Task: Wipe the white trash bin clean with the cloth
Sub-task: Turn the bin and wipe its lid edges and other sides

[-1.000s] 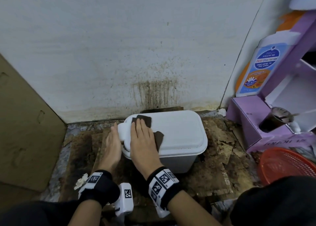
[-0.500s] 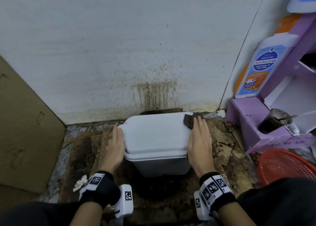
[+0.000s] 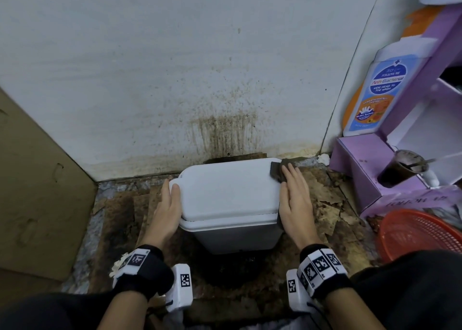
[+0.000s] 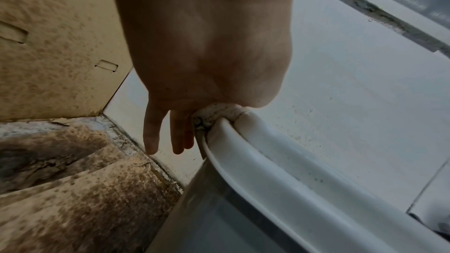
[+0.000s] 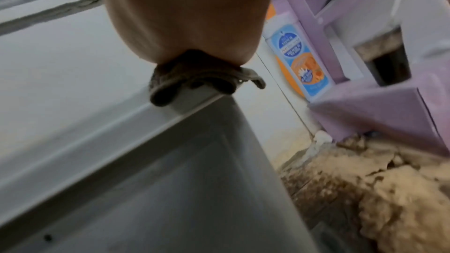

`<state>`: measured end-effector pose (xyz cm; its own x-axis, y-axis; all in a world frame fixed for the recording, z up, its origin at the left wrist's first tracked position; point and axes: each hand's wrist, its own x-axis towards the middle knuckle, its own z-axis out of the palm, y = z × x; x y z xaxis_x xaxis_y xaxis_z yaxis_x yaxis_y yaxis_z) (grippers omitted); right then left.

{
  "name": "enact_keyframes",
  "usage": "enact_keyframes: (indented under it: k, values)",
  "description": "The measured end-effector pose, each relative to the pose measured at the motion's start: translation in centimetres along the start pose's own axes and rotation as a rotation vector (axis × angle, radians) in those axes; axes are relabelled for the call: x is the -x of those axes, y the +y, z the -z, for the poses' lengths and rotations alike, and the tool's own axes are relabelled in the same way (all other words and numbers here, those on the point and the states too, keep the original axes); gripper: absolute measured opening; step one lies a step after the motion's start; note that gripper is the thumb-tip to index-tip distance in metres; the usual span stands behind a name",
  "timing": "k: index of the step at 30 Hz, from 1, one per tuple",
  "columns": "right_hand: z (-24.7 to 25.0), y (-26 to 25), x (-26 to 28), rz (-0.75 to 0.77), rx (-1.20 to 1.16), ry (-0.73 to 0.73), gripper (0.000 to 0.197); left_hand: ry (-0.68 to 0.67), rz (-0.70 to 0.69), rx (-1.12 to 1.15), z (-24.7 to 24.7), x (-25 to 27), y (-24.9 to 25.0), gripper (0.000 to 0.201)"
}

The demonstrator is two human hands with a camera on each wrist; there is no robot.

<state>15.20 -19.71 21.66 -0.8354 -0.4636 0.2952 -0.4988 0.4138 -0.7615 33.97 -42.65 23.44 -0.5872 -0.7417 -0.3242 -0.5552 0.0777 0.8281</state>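
Head view: lidded white trash bin (image 3: pixel 230 199), left grip (image 3: pixel 166 204) flat, right grip (image 3: pixel 295 202) pressing cloth (image 3: pixel 277 171) flat

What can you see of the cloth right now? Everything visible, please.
The cloth is dark brown, soft and crumpled, looking like a thin rag. It lies draped over the far right edge of the white trash bin's lid, pressed there under the right hand, whose straight fingers cover most of it. Only a folded corner shows beyond the fingertips in the head view; the right wrist view shows bunched folds hanging over the lid's rim. The left hand does not touch it.
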Motion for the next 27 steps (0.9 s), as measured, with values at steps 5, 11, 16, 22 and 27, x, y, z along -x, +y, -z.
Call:
enact_keyframes:
  k: [5, 11, 16, 22, 27]
  values:
    - [0.0, 0.0, 0.4, 0.102, 0.136, -0.047, 0.048, 0.010, -0.007, 0.011, -0.1, 0.6, 0.5, 0.068]
    - [0.1, 0.1, -0.4, -0.168, -0.033, -0.022, 0.049, 0.017, -0.049, 0.020, -0.2, 0.8, 0.5, 0.070]
    - [0.3, -1.0, -1.0, -0.283, -0.085, 0.018, 0.048, 0.006, -0.065, -0.023, 0.0, 0.5, 0.7, 0.074]
    - [1.1, -1.2, -2.4, -0.440, -0.133, -0.012, 0.048, -0.004, -0.051, -0.114, 0.2, 0.1, 0.6, 0.073]
    - [1.9, -1.5, -2.0, -0.460, -0.224, 0.033, 0.046, -0.034, -0.037, -0.189, 0.9, -1.1, 0.5, 0.074]
